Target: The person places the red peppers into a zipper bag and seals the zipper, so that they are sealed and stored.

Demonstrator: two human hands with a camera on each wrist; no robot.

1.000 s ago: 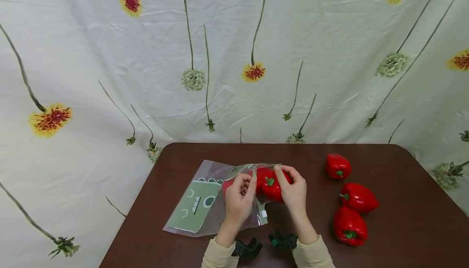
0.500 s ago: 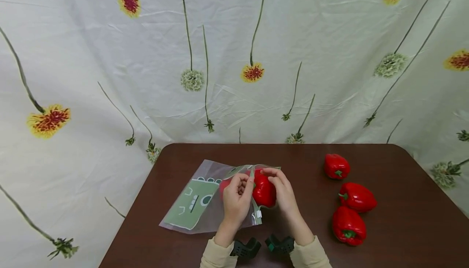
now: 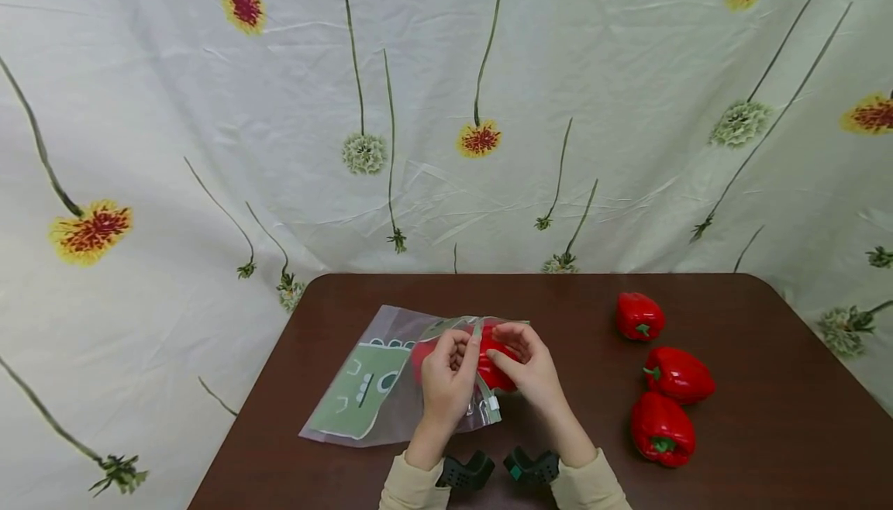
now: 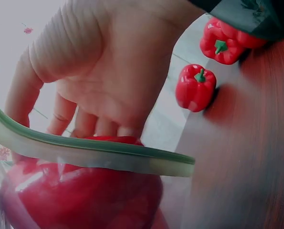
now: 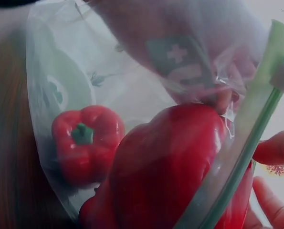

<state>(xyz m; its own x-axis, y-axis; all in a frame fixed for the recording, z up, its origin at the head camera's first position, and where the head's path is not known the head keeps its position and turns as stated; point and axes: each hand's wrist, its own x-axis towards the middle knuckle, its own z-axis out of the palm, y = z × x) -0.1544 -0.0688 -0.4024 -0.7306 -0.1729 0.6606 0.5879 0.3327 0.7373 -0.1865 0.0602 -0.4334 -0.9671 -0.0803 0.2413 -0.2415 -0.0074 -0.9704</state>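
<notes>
My left hand (image 3: 445, 382) pinches the edge of a clear zip bag (image 3: 453, 409) printed with a green cartoon face. A red bell pepper (image 3: 494, 374) is at the bag's mouth, largely inside, and shows close up in the right wrist view. My right hand (image 3: 533, 374) holds its outer end, thumb on the near side and fingers over the far side. Beyond the green seal strip (image 4: 99, 148), the left wrist view shows my right palm and fingers. Another red bell pepper (image 5: 87, 143) lies deeper in the bag, partly covered by my left hand in the head view.
Three red bell peppers lie on the dark table (image 3: 558, 301) to the right: one at the back (image 3: 639, 316), one in the middle (image 3: 678, 375) and one at the front (image 3: 663, 429). A flower-printed cloth (image 3: 279, 107) hangs behind the table.
The pepper in my right hand has moved left, further into the bag, and its green stem is now out of sight in the head view. My left hand keeps its pinch on the bag's edge.
</notes>
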